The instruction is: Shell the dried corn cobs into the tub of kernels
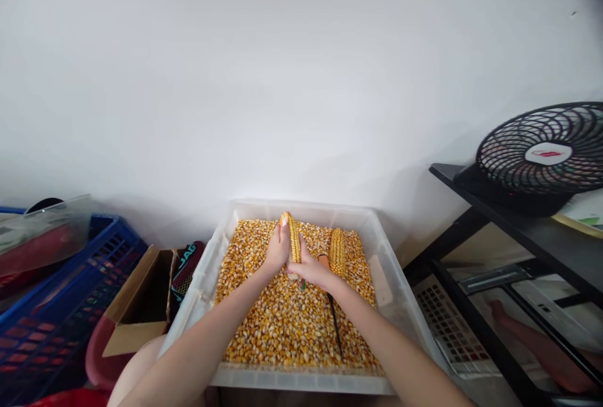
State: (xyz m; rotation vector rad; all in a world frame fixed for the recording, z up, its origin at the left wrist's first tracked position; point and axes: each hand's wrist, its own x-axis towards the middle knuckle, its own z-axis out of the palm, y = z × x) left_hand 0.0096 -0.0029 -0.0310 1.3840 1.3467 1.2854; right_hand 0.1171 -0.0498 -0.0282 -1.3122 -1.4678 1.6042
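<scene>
— Nearest the lens: two bare forearms reaching over the front rim of a clear plastic tub (pixel 214 250) filled with loose yellow maize kernels (pixel 282 325).
— And the grip?
— Left hand (pixel 277 250) wrapped round the upper part of a golden, kernel-covered corn cob (pixel 294 237), fingers closed on it; right hand (pixel 311 269) clamped on the lower end, thumb pressed against the rows. Cob held upright above the middle of the tub.
— Step in hand?
— Looks like shelling, partway. Probably calls next for a firm twist or thumb push so grains drop into the tub.
— Anything else inside?
— Second yellow corn cob (pixel 337 251) lying on the kernels just right of the hands, beside a thin dark rod with an orange handle (pixel 330 294).
— Hard to see?
— Cob's base hidden by the right palm; bare patches impossible to judge. Black fan (pixel 541 156) cut off at the right edge.
</scene>
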